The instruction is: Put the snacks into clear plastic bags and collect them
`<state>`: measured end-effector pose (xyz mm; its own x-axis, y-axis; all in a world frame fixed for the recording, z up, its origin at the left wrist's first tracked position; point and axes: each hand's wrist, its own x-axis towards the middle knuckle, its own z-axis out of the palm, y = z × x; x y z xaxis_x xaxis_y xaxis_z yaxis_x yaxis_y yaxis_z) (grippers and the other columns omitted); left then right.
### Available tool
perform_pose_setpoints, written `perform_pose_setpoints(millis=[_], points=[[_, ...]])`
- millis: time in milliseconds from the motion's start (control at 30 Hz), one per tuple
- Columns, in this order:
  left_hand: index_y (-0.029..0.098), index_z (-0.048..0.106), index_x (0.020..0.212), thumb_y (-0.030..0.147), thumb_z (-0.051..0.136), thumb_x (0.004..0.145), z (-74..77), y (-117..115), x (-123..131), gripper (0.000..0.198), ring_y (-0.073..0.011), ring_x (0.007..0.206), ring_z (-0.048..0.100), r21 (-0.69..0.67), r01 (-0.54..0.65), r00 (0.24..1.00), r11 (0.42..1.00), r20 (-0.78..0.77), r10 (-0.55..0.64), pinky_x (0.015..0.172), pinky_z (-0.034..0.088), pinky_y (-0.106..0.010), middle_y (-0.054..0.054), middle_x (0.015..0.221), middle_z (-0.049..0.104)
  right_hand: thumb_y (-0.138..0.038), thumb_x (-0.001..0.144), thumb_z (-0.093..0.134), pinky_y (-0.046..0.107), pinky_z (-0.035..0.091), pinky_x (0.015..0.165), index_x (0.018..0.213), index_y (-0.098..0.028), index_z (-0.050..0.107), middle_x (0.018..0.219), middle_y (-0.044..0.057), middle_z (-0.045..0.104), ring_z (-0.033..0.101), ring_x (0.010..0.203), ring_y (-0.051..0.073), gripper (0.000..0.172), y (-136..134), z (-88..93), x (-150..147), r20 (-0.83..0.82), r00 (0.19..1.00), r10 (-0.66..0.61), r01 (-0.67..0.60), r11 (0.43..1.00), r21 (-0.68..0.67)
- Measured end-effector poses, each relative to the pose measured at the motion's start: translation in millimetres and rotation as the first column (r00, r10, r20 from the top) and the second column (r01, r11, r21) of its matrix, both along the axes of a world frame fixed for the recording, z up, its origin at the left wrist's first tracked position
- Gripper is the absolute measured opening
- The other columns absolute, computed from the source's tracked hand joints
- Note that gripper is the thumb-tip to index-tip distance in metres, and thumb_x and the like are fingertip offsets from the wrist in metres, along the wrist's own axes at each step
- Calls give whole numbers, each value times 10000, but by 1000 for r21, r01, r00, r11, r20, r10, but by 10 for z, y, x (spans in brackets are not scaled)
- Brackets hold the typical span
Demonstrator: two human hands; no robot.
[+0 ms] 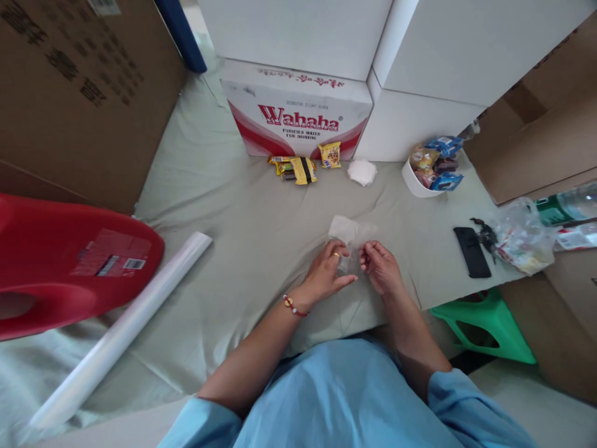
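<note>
A small clear plastic bag or wrapper (346, 264) lies on the cloth in front of me, between my hands. A white, tissue-like piece (342, 229) is at its far end; I cannot tell whether it is inside or beneath the plastic. My left hand (328, 272) rests over the plastic's left side, thumb stretched out apart from the bent fingers. On its right edge, my right hand (380, 266) has thumb and fingertips pinched together. A folded white pad (362, 172) sits farther back, beside a yellow snack packet (330, 155) and several other yellow packets (303, 170).
A Wahaha carton (298, 124) stands at the back. The white tub (420, 183) holds wrapped snacks. At right are a black phone (472, 252), keys and a plastic bag (525, 239). A film roll (125, 330) and red jug (93, 261) lie left; a green stool (501, 330) stands below.
</note>
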<state>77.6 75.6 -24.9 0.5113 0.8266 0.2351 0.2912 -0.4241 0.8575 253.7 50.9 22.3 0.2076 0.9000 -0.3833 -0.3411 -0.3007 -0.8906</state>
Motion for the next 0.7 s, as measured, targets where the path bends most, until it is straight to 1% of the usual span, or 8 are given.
perform_pose_setpoints(millis=[67,167,233,333,400,467,567,700], points=[[224,646,1150,279,827,816,-3,2,12,384,-294,1242,613,6,-17,1000,1000,9,17,1061,531,-483,-127,1327,612,-587,653,929,219,441,525,835,-227,643,763,-22,629,529,620,102,494,-12,-4,-13,-21,1000,16,-16,1000,-5],[233,696,981,210,665,913,4,23,13,78,-228,1055,662,1,-30,998,1000,56,30,945,557,-401,-80,1132,672,-668,699,873,236,473,564,897,-226,668,810,0,642,553,655,114,526,-32,-5,-28,-27,1000,12,-12,1000,6],[227,699,913,196,625,924,13,41,4,81,-203,945,663,-12,-35,995,999,92,36,861,553,-359,-69,1028,680,-698,731,833,259,501,603,986,-241,683,908,24,665,583,716,136,545,-54,9,-27,32,999,19,-20,999,40],[215,691,901,188,621,913,32,65,-13,76,-190,889,653,-22,-47,992,999,120,49,809,535,-332,-63,971,683,-547,658,925,288,524,684,1099,-274,689,1075,44,687,601,823,166,570,-100,34,-20,264,961,86,-110,991,80],[209,679,888,197,622,912,44,79,-20,64,-180,860,644,-58,-62,985,996,159,70,799,523,-319,-52,926,682,-460,655,924,290,504,699,1034,-264,707,1013,36,690,587,814,170,479,-130,32,-14,384,916,119,-155,986,65],[206,669,867,235,643,909,55,95,-26,58,-169,835,633,-148,-82,964,986,238,115,796,514,-307,-40,890,679,-476,718,860,286,463,655,912,-248,705,842,10,654,550,721,158,337,-153,13,-2,397,911,113,-140,989,39],[203,657,823,325,724,868,72,126,-44,146,-153,795,621,-370,-75,891,926,392,229,786,508,-295,-17,832,672,-504,749,821,279,400,593,853,-244,688,690,-30,575,479,603,136,310,-168,-12,37,320,945,62,-70,997,13],[205,620,768,356,810,760,126,199,-116,243,-148,780,655,-625,44,697,780,578,424,777,518,-295,-9,823,704,-488,700,875,263,390,569,856,-246,682,665,-47,564,469,583,119,346,-166,37,140,205,979,-24,19,999,26]])
